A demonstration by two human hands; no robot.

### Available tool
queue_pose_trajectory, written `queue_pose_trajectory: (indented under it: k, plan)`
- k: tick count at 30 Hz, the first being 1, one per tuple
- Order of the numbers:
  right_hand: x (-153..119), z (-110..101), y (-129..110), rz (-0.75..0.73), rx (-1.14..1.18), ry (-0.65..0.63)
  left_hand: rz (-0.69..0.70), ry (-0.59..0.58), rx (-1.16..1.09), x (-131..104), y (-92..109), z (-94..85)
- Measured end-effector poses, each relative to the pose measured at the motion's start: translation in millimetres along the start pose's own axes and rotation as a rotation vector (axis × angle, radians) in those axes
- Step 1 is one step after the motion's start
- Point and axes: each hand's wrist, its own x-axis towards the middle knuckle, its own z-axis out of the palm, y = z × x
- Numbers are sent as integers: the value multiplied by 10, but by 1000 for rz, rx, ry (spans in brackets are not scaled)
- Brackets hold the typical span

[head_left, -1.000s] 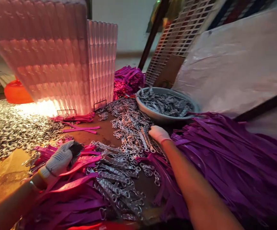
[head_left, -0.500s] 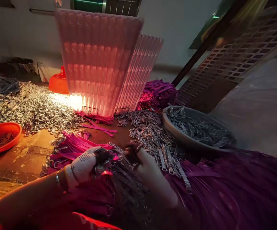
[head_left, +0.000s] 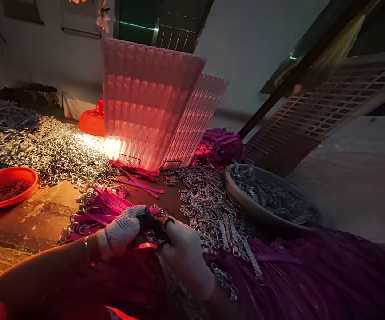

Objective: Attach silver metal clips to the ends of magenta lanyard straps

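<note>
My left hand [head_left: 125, 229], in a white dotted work glove with dark fingertips, is closed around a pink strap [head_left: 147, 245] with metal rings. My right hand [head_left: 182, 249], also in a white glove, has its fingers curled against the left fingertips. What the right fingers pinch is hidden between the two hands. Just beyond the left hand lies a bundle of pink straps [head_left: 107, 201] with metal rings on their ends. Beside the right hand spreads a heap of short metal chains with rings [head_left: 208, 213]. More magenta straps [head_left: 288, 271] lie in a large pile at the right.
An orange bowl [head_left: 29, 189] with small metal parts stands at the left. Behind it are a heap of metal rings [head_left: 55, 153] and an orange lamp [head_left: 92, 122]. Ribbed clear panels [head_left: 148, 106] stand at the back. A grey basin [head_left: 230, 182] of metal pieces is at the right.
My right hand has moved left and slightly down, closing in on my left hand, so their fingers now meet. The view has tilted upward a little.
</note>
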Motion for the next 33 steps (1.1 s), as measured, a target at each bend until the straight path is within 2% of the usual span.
queue_pose_trajectory:
  k: [2,4,6,7,9,11,14,16,18,21,24,28,31,33]
  plan:
    - [29,35,-13,9,59,53,-74,-8,-158,81,2,10]
    - [82,43,11,79,232,14,-123,-9,-270,207,18,8]
    - [134,20,87,184,345,-33,-201,-77,-342,397,71,-26]
    - [148,8,138,231,342,-6,-232,-132,-364,520,115,-58]
    - [131,19,241,260,274,140,-265,-212,-395,815,230,-150]
    - [54,120,312,180,238,276,-218,-208,-404,1158,350,-260]
    - [-109,440,347,-60,149,314,-126,-130,-327,1698,444,-382]
    - [-192,691,367,-155,2,333,-124,-82,-210,2039,417,-401]
    - [-233,908,420,-157,-97,306,-158,-36,-47,2342,329,-368]
    - [-235,1120,549,-44,-119,219,-209,24,239,2692,133,-259]
    - [-215,1186,656,69,-94,139,-214,48,520,2876,-80,-150]
    - [-203,1083,662,131,-66,14,-178,33,804,2894,-302,-71]
    - [-203,938,590,84,-25,12,-131,20,904,2829,-335,-43]
    - [-198,816,544,19,84,53,-93,10,912,2758,-269,-43]
